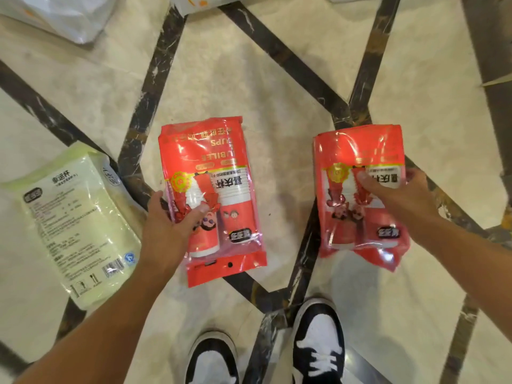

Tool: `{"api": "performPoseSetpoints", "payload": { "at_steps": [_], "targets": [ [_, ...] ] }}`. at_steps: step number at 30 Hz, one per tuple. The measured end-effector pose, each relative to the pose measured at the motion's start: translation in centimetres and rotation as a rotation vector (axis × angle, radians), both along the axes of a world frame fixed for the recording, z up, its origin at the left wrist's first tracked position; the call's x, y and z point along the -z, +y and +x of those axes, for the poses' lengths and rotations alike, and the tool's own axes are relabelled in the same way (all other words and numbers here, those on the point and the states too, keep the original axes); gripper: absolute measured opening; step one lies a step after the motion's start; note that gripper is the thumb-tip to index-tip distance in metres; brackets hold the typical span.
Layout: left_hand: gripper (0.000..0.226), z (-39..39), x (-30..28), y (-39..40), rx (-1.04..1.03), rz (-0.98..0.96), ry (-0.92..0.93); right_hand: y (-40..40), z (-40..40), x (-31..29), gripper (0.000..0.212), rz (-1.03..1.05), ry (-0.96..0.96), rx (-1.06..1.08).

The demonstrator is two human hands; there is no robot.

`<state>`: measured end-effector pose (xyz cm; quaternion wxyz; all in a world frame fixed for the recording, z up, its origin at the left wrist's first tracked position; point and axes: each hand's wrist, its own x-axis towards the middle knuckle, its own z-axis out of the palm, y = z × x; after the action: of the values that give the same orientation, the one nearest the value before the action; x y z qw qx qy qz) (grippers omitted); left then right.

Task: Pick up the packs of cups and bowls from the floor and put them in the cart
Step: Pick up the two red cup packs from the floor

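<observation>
Gripping one red pack of paper cups apiece, the hands are partway through the pickup: the left hand (169, 225) has thumb on the printed front and fingers curled round the left edge of the left red cup pack (213, 200), and the right hand (399, 195) clasps the right red cup pack (360, 198) the same way from its right edge. Both packs appear to be just above the marble floor (277, 79), in front of the shoes (318, 345). Each runs lengthwise near to far, hang-hole flap nearest and print upside down. A pale green cup pack (74, 223) lies on the floor at left, untouched. No cart is in view, so nothing looks loaded yet.
</observation>
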<state>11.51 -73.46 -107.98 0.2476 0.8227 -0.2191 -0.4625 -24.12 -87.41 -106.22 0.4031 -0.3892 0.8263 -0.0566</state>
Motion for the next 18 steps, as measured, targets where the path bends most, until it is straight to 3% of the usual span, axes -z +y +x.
{"api": "performPoseSetpoints", "payload": {
  "at_steps": [2,4,6,10,14,18],
  "targets": [
    [0.077,-0.3,-0.1,-0.1,-0.012,0.075,0.08,0.9,-0.1,0.3,0.104,0.046,-0.039,0.048],
    [0.053,-1.0,-0.5,-0.1,-0.011,0.128,0.119,2.0,0.1,0.5,0.094,0.04,-0.091,0.085],
    [0.038,-1.6,-1.0,0.1,-0.037,0.149,0.105,2.7,0.7,0.2,0.1,0.017,-0.103,0.146],
    [0.087,-2.1,-2.9,0.0,-0.125,0.062,0.079,3.3,2.0,-1.7,0.082,0.021,-0.084,0.164],
    [0.078,-3.0,-7.3,-0.8,-0.124,-0.032,0.087,2.8,2.1,-5.4,0.082,0.002,-0.137,0.128],
    [0.095,-2.6,-14.4,-2.8,-0.067,-0.214,0.163,1.1,2.6,-12.6,0.07,-0.049,-0.388,0.194]
  ]
}}
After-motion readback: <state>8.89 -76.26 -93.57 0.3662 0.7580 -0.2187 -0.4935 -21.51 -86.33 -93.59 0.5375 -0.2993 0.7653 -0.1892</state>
